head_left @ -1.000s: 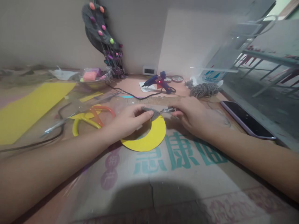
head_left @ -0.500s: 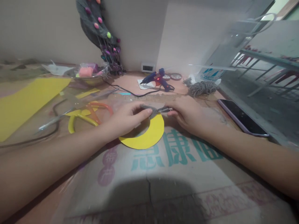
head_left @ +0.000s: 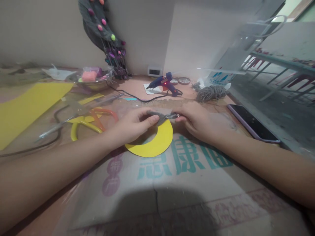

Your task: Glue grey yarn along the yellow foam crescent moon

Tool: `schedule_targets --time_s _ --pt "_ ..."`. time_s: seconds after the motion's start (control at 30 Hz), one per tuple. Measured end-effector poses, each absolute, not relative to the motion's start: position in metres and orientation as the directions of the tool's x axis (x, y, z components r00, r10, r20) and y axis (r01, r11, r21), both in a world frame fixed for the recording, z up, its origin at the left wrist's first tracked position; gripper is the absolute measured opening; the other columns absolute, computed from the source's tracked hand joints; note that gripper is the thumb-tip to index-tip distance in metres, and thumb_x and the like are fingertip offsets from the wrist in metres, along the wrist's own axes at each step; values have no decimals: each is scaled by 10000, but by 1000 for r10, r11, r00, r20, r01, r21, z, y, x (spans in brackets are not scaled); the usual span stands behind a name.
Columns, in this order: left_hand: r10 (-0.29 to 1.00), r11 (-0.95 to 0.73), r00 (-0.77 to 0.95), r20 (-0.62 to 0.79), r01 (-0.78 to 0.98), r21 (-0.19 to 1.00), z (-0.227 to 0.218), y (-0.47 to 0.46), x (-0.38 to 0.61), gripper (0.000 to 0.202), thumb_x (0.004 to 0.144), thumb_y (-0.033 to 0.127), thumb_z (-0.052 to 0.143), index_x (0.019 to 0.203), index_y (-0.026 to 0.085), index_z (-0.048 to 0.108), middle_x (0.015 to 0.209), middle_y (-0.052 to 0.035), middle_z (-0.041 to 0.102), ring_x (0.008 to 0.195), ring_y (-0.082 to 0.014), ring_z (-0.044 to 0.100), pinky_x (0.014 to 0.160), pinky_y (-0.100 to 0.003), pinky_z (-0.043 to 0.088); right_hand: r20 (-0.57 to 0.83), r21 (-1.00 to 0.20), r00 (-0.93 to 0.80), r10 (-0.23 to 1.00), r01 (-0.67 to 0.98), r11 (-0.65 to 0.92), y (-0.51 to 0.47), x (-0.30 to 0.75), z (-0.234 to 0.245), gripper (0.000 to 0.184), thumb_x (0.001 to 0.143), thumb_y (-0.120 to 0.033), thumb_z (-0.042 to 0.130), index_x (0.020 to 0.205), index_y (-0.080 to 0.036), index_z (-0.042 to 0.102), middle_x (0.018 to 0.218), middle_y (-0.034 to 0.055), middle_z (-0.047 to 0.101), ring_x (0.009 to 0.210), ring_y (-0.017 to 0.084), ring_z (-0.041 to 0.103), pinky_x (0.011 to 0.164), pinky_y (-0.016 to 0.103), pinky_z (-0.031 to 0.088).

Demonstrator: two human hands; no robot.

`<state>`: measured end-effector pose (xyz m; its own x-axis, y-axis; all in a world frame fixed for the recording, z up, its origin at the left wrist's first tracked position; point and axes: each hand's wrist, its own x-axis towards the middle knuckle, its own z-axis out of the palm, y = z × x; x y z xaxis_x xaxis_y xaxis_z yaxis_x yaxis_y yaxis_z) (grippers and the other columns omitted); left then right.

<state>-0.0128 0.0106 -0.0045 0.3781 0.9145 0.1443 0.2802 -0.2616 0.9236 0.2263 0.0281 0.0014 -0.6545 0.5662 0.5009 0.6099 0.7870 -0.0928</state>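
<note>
Two hands meet on the grey piece point(head_left: 158, 118) at the top edge of the ring point(head_left: 162, 141), on cardboard point(head_left: 197, 196). My left hand point(head_left: 130, 126) pinches the piece; my right hand point(head_left: 197, 121) has its grip closed on a tool point(head_left: 172, 115). I'd hold it flat and steady.

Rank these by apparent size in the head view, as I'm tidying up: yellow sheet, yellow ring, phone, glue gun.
1. yellow sheet, cut off at left.
2. yellow ring and phone look alike; the left hand covers part of the ring.
3. glue gun, smallest, but farthest away.
</note>
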Motion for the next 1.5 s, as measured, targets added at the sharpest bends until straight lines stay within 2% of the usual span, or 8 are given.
schedule_targets --time_s 0.23,0.4,0.53,0.77,0.87,0.97,1.2,1.5 --pt "905 -278 396 153 281 918 -3 11 -12 241 858 385 581 827 162 668 631 -5 607 653 -144 590 588 -234 467 522 -81 -654 548 602 794 29 226 0 552 994 -562 298 1042 -158 670 934 106 700 894 236 617 796 351 424" --pt "893 -291 425 149 293 911 -2 11 -12 268 874 393 566 900 150 676 655 -17 635 653 -152 599 593 -249 474 583 -60 -644 496 575 816 31 227 -2 533 986 -565 331 1007 -161 679 897 101 701 858 232 618 772 347 430" --pt "888 -281 439 136 287 916 -3 12 -13 277 891 386 556 972 152 678 674 -17 647 610 -143 582 573 -255 459 539 -56 -658 526 595 801 28 229 1 544 995 -550 312 1034 -149 679 933 117 702 884 237 623 791 354 447" --pt "896 -274 419 149 258 927 -9 15 -15 282 888 404 565 956 153 674 694 -22 643 599 -131 567 540 -240 444 567 -206 -589 575 575 792 30 227 0 639 975 -614 242 1151 -146 640 1086 149 689 1042 276 620 904 412 463" --pt "902 -268 408 143 269 925 -9 15 -15 283 883 401 572 970 150 672 706 -25 642 599 -130 565 532 -237 443 567 -228 -572 593 583 780 31 227 0 663 970 -628 219 1190 -156 630 1100 146 687 1053 280 617 923 429 456" --pt "904 -274 401 148 279 920 -8 15 -15 277 877 388 577 980 150 676 697 -24 637 585 -126 556 526 -237 440 562 -203 -582 587 592 780 29 228 1 630 977 -616 233 1159 -171 640 1073 131 693 1029 268 620 906 414 458" --pt "896 -310 408 175 294 904 -9 16 -16 266 883 392 570 959 162 678 708 -16 640 610 -131 565 548 -238 446 592 -46 -637 494 586 809 25 228 4 536 1002 -542 287 1046 -157 657 942 105 702 899 240 621 804 364 447" --pt "899 -309 406 165 319 896 -7 15 -15 254 878 392 566 912 161 664 706 -17 626 613 -133 552 536 -236 430 568 -43 -657 496 578 815 28 228 0 480 991 -517 364 1049 -146 664 943 121 689 908 246 601 805 362 432"
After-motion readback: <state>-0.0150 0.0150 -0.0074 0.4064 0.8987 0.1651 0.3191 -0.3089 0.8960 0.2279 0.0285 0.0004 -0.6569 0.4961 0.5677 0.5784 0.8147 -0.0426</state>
